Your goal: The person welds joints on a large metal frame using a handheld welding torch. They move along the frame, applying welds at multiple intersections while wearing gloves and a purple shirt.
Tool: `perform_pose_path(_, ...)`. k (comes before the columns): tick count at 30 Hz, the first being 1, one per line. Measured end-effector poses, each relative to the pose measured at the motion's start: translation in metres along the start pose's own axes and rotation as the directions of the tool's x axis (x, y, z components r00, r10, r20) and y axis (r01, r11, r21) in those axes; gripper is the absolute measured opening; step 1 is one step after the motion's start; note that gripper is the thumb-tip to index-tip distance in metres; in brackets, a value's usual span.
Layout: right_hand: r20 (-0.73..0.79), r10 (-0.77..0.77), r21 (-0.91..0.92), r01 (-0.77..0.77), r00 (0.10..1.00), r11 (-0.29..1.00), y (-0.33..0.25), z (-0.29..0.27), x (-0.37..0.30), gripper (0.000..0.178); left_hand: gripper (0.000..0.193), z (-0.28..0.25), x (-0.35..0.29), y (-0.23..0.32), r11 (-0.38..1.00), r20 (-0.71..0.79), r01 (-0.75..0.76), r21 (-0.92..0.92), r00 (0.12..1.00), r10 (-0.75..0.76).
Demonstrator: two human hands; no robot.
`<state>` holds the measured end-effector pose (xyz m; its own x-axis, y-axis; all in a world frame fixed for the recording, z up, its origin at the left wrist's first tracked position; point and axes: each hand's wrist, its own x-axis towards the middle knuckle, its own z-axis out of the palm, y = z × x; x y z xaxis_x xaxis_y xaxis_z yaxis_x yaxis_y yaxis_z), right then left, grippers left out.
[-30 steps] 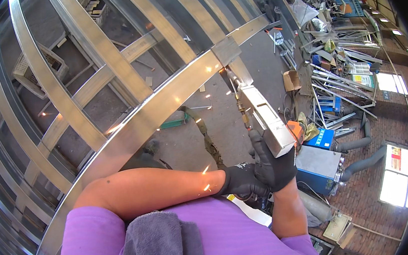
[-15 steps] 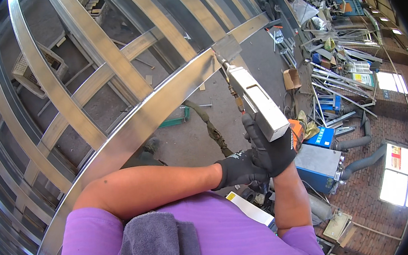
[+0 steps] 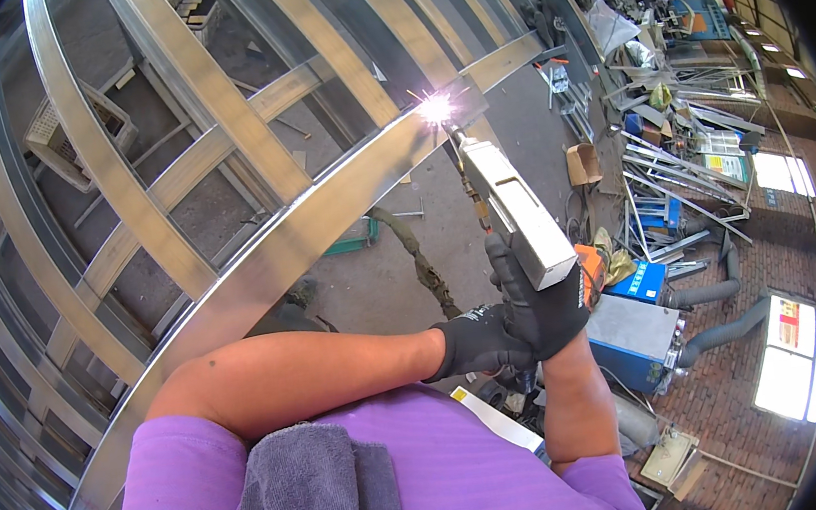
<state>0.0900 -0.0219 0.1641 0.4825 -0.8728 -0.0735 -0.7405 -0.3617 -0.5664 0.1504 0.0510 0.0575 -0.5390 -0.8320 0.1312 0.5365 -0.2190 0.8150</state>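
A white, boxy welding gun (image 3: 513,203) is gripped in my right hand (image 3: 547,305), which wears a black glove. Its nozzle points away from me, and a bright spark (image 3: 435,108) burns at the tip on a joint of the metal frame (image 3: 350,183). My left hand (image 3: 483,339), also gloved in black, is closed against the underside of my right hand near the wrist. What its fingers hold is hidden. My left forearm lies across my body, close to the frame's long near bar.
The slatted frame fills the left and far side. Below it are a pale plastic crate (image 3: 78,136) and a green object (image 3: 354,236). A wrapped hose (image 3: 416,259) runs across the floor. At right stand a blue-and-grey machine (image 3: 633,330), a cardboard box (image 3: 583,163) and scattered metal bars (image 3: 672,190).
A bright spark with flying sparks has appeared at the welding gun's tip. The gun has shifted very slightly towards me; both hands keep their hold.
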Motion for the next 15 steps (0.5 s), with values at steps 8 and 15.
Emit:
perform_pose_path(8, -0.002, 0.001, 0.025, -0.001, 1.000, 1.000, 0.001, 0.001, -0.001, 0.035, 0.022, 0.004, 0.003, -0.012, 0.997, -0.014, -0.048, -0.060, 0.999, 0.047)
perform_pose_path(15, 0.005, -0.028, 0.001, 0.028, 1.000, 1.000, 0.002, 0.000, -0.002, 0.043, 0.022, -0.001, 0.003, -0.006, 1.000, 0.086, 0.000, 0.029, 0.996, -0.002)
